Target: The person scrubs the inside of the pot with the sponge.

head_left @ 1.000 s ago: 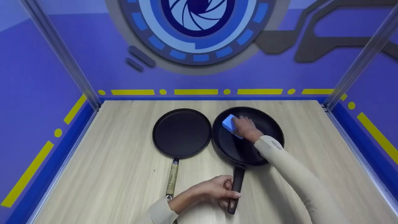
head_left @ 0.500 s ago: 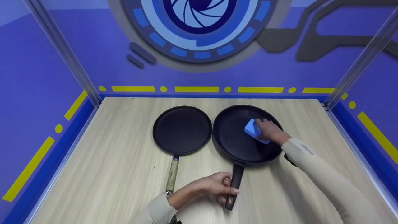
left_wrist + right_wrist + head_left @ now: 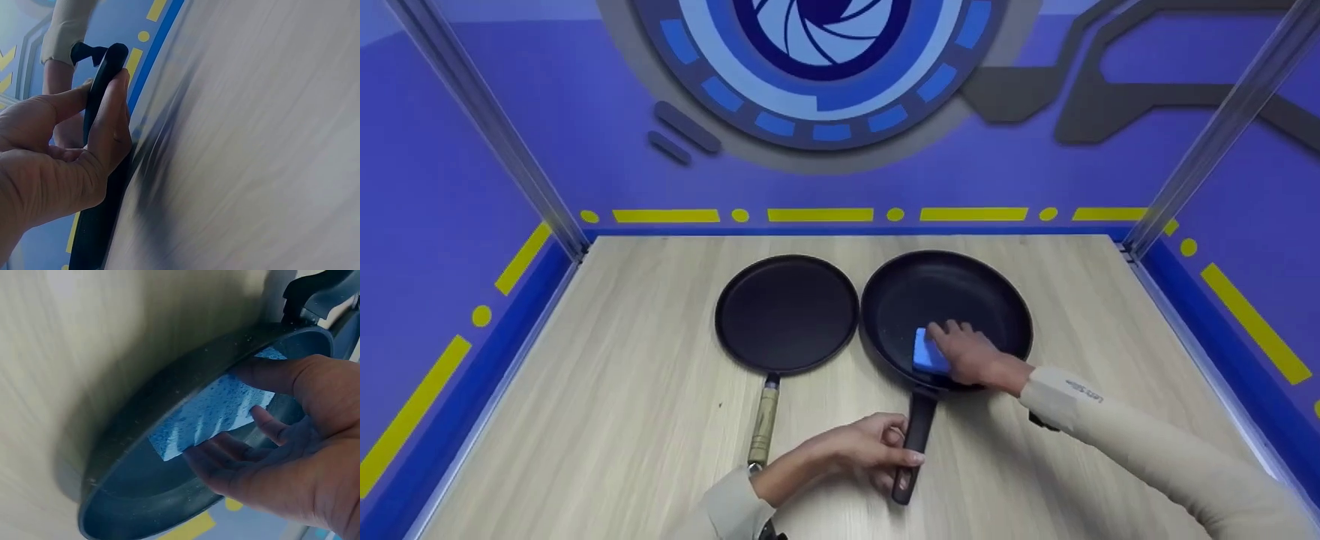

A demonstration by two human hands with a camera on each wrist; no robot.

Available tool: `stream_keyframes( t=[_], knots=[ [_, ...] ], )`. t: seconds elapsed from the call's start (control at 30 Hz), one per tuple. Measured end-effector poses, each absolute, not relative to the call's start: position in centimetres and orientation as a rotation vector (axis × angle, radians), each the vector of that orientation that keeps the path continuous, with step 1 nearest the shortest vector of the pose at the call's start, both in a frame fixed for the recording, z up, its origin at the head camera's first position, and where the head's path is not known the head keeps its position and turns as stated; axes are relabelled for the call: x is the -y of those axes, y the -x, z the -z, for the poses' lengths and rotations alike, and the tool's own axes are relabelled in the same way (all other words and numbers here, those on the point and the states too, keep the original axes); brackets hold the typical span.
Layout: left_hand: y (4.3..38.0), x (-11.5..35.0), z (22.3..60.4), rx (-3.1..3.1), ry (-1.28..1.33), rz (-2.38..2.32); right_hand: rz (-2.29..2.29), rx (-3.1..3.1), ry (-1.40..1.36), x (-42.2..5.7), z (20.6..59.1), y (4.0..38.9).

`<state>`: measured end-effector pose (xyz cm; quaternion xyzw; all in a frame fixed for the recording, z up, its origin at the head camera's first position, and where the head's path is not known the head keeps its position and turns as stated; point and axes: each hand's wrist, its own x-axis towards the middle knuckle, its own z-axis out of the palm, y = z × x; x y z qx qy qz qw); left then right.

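Observation:
A deep black frying pan (image 3: 960,292) sits at the right on the wooden table, its dark handle (image 3: 919,431) pointing toward the person. The left hand (image 3: 866,450) grips that handle, thumb on one side and fingers on the other, as the left wrist view also shows. Inside the pan, the right hand (image 3: 971,354) holds a blue sponge (image 3: 928,352) against the near part of the surface. Fingers and thumb pinch the porous sponge (image 3: 211,413) from both sides in the right wrist view; part of it is hidden by the hand.
Left of the frying pan lies a flat black crepe pan (image 3: 787,315), rims touching or nearly so. Its patterned handle (image 3: 763,427) reaches close to the left forearm. Blue printed walls (image 3: 840,187) enclose the wooden table (image 3: 645,337) at the back and sides.
The right hand has swept the sponge from the pan's upper left to its right side, then back left and down to the near edge. The left hand keeps its grip on the handle.

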<state>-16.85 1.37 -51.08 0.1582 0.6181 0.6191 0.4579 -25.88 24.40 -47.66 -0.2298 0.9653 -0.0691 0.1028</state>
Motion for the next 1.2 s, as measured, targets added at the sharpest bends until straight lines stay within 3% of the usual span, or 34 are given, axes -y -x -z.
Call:
stream_keyframes(
  t=[0.27, 0.43, 0.63, 0.97, 1.2],
  knots=[
    [16.5, -2.2, 51.1, -1.524, -0.384, -1.545, 0.249, -2.891, 0.407, -27.3, 47.6, 31.9],
    [16.1, -2.6, 51.3, -1.536, -0.381, -1.541, 0.245, -2.879, 0.324, -29.4, 48.3, 33.5],
    [16.2, -2.6, 51.4, -1.519, -0.362, -1.565, 0.180, -2.949, 0.469, -29.3, 49.0, 32.5],
    [16.9, -1.5, 51.6, -1.470, -0.390, -1.549, 0.058, -2.775, 0.943, -25.7, 47.8, 26.9],
    [16.7, -1.4, 51.4, -1.480, -0.398, -1.555, 0.046, -2.901, 0.871, -25.0, 48.2, 30.1]
  ],
)
